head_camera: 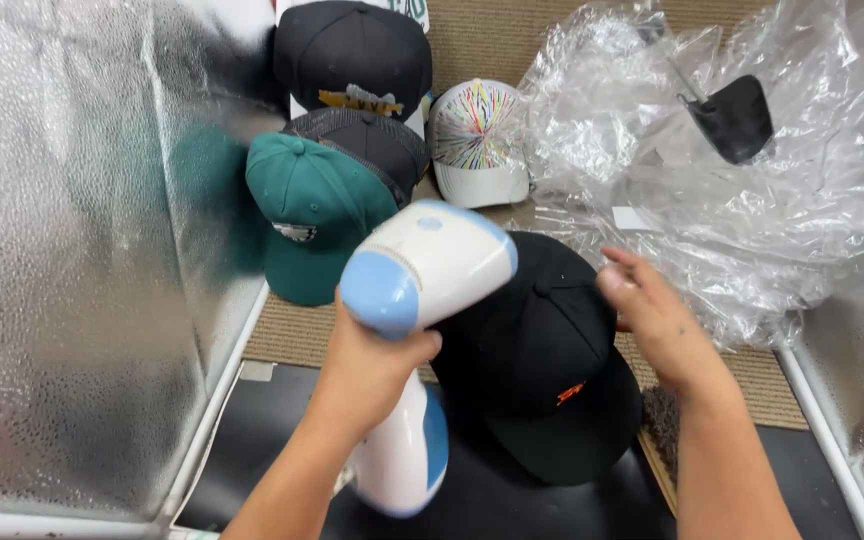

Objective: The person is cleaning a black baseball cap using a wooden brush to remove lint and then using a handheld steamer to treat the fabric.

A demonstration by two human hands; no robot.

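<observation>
My left hand (367,365) grips the handle of a white and light-blue handheld steamer (422,265), its head tilted up over a black cap (542,360). The black cap has a small orange mark on its front and lies on the floor in front of me. Beside the cap's right edge is my right hand (652,315), its fingers loosely curled and touching or just off the crown; it holds nothing that I can see.
Behind lie a green cap (307,210), a dark mesh cap (377,140), a black cap with a gold emblem (352,50) and a white cap with coloured streaks (477,135). Crumpled clear plastic (732,200) fills the right. A silver reflective panel (72,250) stands left.
</observation>
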